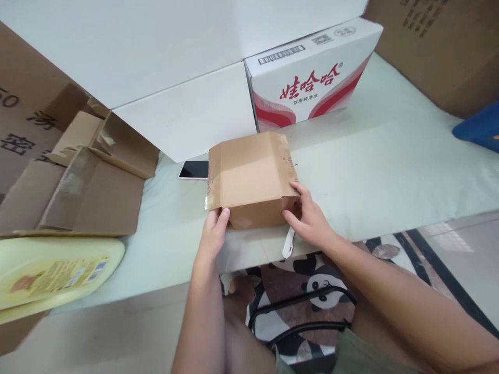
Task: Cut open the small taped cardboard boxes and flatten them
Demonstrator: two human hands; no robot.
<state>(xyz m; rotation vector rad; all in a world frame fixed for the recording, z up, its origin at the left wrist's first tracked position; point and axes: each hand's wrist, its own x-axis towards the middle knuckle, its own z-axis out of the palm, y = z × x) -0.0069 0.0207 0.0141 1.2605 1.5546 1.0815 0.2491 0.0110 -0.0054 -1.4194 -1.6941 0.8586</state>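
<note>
Closing carton (249, 176) flap on desk (390, 171), prob.
L hand (213, 231) fingers together, pressed at corner; R hand (310, 218) pinching right edge; needs steady press.

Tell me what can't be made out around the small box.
Head view:
Contents of the small cardboard box: hidden by closed flaps.
Right end of the phone: behind the box.
Upper end of the white tool: under the right hand.
Grip of the left hand: hidden by its own back.
Part of the yellow bottle: cut by the left edge; label too small.
</note>
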